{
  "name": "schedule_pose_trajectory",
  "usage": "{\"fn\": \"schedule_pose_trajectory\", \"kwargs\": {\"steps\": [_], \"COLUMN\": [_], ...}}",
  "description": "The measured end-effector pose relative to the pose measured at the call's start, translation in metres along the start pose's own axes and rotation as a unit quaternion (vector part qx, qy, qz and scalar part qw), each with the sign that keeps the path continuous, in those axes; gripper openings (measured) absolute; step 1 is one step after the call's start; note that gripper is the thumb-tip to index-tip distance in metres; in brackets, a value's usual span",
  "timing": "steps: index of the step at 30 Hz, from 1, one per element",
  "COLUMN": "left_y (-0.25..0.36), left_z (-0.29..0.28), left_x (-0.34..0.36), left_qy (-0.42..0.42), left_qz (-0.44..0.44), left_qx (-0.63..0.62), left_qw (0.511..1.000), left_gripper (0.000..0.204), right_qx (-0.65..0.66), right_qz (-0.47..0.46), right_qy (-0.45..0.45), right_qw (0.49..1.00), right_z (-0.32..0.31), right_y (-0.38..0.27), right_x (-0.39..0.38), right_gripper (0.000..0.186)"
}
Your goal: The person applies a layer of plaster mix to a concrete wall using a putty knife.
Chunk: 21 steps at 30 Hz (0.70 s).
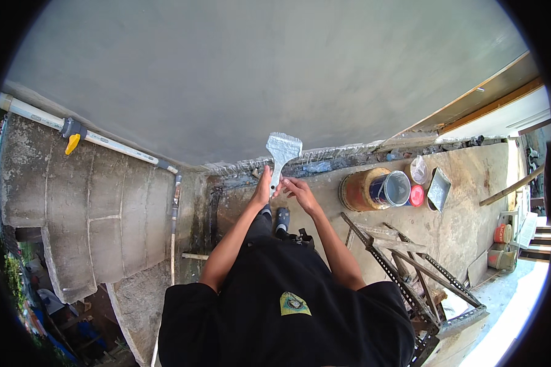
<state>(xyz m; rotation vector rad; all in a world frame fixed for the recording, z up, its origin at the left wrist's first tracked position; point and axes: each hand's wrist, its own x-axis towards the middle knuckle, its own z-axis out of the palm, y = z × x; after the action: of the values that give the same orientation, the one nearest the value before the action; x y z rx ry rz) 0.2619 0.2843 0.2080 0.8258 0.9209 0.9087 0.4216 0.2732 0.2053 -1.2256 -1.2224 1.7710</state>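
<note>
A wide flat brush (283, 147), pale and caked with whitish paint, stands upright in front of the smooth grey wall (257, 73). My left hand (262, 186) is closed around its handle. My right hand (299, 192) sits just right of the handle, fingers curled in a loose pinch; I cannot make out whether they grip the handle or something small. My shoes show below my hands on the concrete floor (324, 232).
Paint buckets (397, 191), a red-lidded tub (416, 197) and a grey tray (439, 188) stand to the right. A slotted metal frame (425, 287) lies at lower right, a pole (511, 183) beyond. A white pipe (119, 142) runs along the left above concrete steps (104, 202).
</note>
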Motion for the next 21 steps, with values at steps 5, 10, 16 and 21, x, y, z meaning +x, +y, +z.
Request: {"fn": "schedule_pose_trajectory", "kwargs": {"steps": [5, 10, 16, 21], "left_y": [0.006, 0.004, -0.02, -0.01], "left_z": [0.006, 0.026, 0.004, -0.003], "left_x": [0.018, 0.029, 0.054, 0.065], "left_qy": [-0.036, -0.059, -0.253, -0.32], "left_qz": [-0.034, -0.059, -0.131, -0.128], "left_qx": [0.017, 0.008, -0.099, -0.145], "left_qw": [0.999, 0.996, 0.953, 0.928], "left_gripper": [0.072, 0.077, 0.086, 0.073], "right_qx": [0.064, 0.068, 0.153, 0.217], "right_qz": [-0.005, 0.0, 0.002, 0.012], "right_qy": [0.033, 0.054, 0.085, 0.222], "right_qw": [0.997, 0.996, 0.984, 0.95], "right_z": [0.0, -0.009, -0.018, -0.058], "right_y": [-0.02, -0.016, -0.019, -0.002], "right_x": [-0.008, 0.001, 0.001, -0.013], "right_gripper": [0.033, 0.023, 0.027, 0.029]}}
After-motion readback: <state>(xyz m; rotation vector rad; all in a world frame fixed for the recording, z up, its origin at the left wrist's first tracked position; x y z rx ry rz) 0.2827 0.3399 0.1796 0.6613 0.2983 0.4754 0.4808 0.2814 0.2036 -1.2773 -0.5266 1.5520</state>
